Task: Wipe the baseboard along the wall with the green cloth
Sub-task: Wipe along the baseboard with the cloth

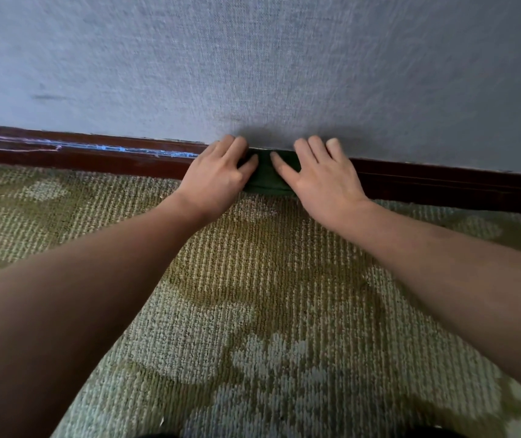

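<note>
Head view: both hands press the cloth to the baseboard, mid-run.

Left hand and right hand lie just apart, fingers fairly straight and spread. They are flat on the folded green cloth and pin it against the baseboard where wall meets carpet. The left stretch carries a pale bluish streak along its ledge (dust or glare, cannot tell), while the right stretch looks dark and even. Judgement: wiping is under way, and the left section is probably yet to do.
</note>
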The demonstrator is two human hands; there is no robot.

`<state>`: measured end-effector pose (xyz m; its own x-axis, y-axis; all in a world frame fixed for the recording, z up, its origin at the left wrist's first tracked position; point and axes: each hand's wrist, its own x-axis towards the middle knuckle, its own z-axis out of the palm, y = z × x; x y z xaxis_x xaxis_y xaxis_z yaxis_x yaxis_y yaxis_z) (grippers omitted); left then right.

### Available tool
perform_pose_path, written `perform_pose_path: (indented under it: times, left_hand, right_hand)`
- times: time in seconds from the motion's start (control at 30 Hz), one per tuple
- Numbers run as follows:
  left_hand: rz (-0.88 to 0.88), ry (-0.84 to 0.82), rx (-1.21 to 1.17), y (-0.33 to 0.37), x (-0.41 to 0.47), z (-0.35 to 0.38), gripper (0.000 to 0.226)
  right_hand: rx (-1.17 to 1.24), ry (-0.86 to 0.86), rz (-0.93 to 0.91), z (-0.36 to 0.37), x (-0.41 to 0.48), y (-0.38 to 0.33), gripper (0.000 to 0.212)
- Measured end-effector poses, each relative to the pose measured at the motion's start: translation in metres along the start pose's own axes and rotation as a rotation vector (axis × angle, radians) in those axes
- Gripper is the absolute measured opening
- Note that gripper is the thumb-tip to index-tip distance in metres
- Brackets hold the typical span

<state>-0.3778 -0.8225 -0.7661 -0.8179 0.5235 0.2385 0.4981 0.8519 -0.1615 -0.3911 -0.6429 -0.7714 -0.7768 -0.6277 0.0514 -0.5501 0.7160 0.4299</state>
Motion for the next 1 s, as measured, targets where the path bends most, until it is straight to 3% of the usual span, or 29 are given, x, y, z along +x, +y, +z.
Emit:
perform_pose_path:
  times: [0.13, 0.53, 0.8, 1.0]
  left_hand:
    - [-0.002, -0.005, -0.007, -0.002, -0.004, 0.005, 0.046]
    - [0.019, -0.037, 0.024, -0.018, -0.015, 0.008, 0.045]
    - [0.007, -0.079, 0.025, -0.01, -0.011, 0.009, 0.044]
    - [-0.086, -0.144, -0.04, -0.009, -0.01, 0.011, 0.043]
  right_hand:
    - [0.013, -0.026, -0.01, 0.003, 0.0, -0.001, 0.059]
    - [0.048, 0.022, -0.043, 0.002, 0.014, -0.011, 0.057]
    - [0.009, -0.025, -0.059, 0.006, 0.006, -0.008, 0.062]
    - [0.123, -0.118, -0.044, 0.006, 0.009, -0.009, 0.069]
